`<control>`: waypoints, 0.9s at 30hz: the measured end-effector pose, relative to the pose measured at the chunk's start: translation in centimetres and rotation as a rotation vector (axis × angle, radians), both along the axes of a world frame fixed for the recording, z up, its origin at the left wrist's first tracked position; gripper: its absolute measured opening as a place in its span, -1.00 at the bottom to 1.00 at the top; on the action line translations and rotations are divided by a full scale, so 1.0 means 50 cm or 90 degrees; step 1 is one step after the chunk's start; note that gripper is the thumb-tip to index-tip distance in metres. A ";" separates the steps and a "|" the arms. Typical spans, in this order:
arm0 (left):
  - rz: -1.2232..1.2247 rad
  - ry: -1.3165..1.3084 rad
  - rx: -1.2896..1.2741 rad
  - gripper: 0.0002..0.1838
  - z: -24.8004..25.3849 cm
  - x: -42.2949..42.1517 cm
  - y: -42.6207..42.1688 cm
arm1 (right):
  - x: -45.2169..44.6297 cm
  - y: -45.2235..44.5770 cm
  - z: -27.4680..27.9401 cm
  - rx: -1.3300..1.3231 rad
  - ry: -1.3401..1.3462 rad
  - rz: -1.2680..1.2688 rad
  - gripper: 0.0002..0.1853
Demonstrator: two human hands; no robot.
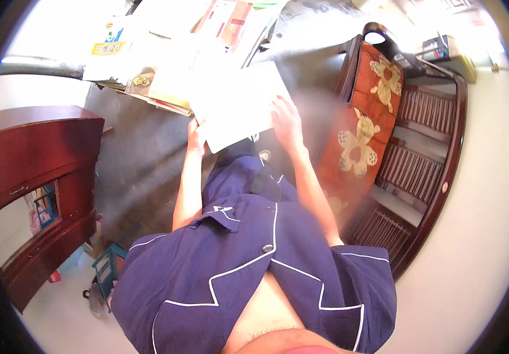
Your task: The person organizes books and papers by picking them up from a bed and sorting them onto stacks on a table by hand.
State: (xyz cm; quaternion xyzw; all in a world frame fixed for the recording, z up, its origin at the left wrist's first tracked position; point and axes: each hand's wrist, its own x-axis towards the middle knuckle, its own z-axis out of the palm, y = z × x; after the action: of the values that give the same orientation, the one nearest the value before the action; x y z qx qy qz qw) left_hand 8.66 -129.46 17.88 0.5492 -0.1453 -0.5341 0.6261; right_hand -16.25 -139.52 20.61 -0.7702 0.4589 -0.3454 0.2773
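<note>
A white, flat, rectangular piece of paper (244,109) is held out in front of my body, tilted, its surface washed out by glare. Whether it is a single sheet or a booklet I cannot tell. My left hand (196,137) grips its lower left edge, with part of the fingers hidden. On the opposite edge, my right hand (287,123) is closed around the right side, fingers lying over the face. The upper left part of the paper overlaps the piled papers (175,74) on the table in this view.
Boxes and printed papers, including a white box with yellow and blue print (107,47), cover the table at the top. To the right stands a wooden bench (426,153) with an orange patterned cushion (358,141). A dark red cabinet (42,147) is at left.
</note>
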 end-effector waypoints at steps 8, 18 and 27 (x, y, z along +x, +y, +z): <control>0.124 0.022 -0.036 -0.86 0.019 0.032 -0.185 | 0.097 -0.270 0.003 -0.009 0.011 0.119 -0.65; 0.317 0.044 -0.032 -0.71 0.057 0.103 -0.368 | 0.253 -0.525 0.043 0.058 0.031 0.247 -0.68; 0.355 -0.138 0.069 -0.72 0.071 0.173 -0.458 | 0.377 -0.676 -0.001 0.185 -0.068 0.371 -0.69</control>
State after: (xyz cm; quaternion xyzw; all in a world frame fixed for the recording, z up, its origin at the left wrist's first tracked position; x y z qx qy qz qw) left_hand 17.32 -152.36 21.43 0.6543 -0.0260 -0.2871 0.6992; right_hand 2.60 -173.30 20.54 -0.8022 0.2489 -0.2220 0.4952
